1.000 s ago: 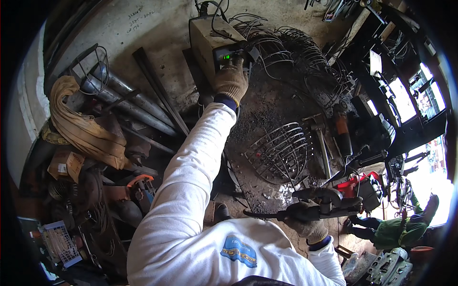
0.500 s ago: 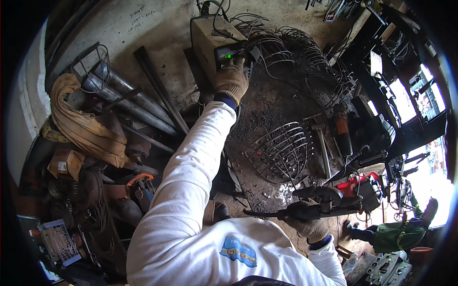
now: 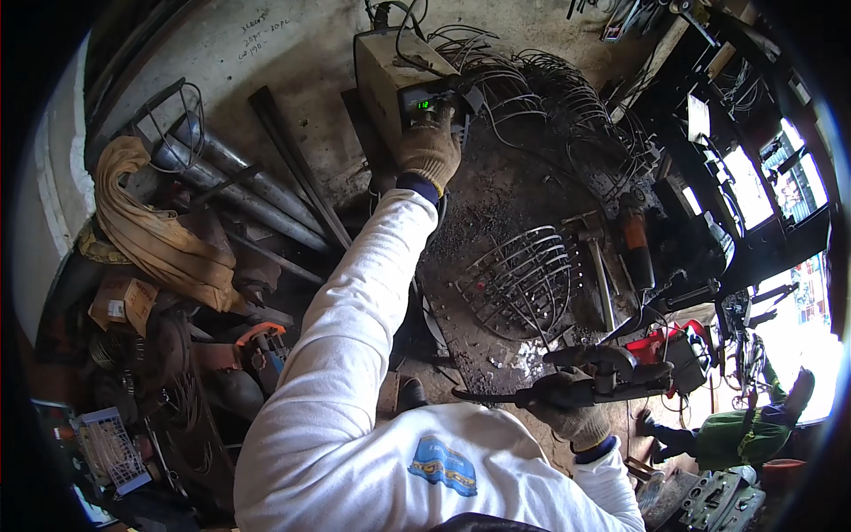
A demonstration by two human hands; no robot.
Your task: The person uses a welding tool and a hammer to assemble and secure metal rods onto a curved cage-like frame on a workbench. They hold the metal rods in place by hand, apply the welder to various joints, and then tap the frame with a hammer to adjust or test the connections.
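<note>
- Your left hand [image 3: 429,152], gloved, upper centre of the frame: fingers against the front panel of the boxy machine [image 3: 383,80], just under the green display [image 3: 424,105]. Probably placed there to work a control, with the readout left visible above the glove.
- Left grip: can't tell whether the fingers pinch anything; the back of the glove hides them.
- Your right hand [image 3: 574,421], also gloved, lower right of centre: closed around the dark long-handled tool [image 3: 631,390], which lies roughly level across the frame. Likely held off to the side to stay out of the left arm's reach. Exact tool type unclear.
- Curved rod frame [image 3: 530,279], centre right: lies on the dark work surface [image 3: 487,191], no hand on it. Spot looks handy, between both hands.
- Hammer [image 3: 605,288] and orange-bodied grinder [image 3: 636,238]: side by side, right of the frame of rods, seemingly parked within reach.
- Tangled cables [image 3: 519,89], upper centre: heaped beside the machine, perhaps just pushed back.
- Metal pipes [image 3: 239,182], upper left: slanted together, presumably stored.
- Person in green [image 3: 740,439], lower right: well apart from your hands.
</note>
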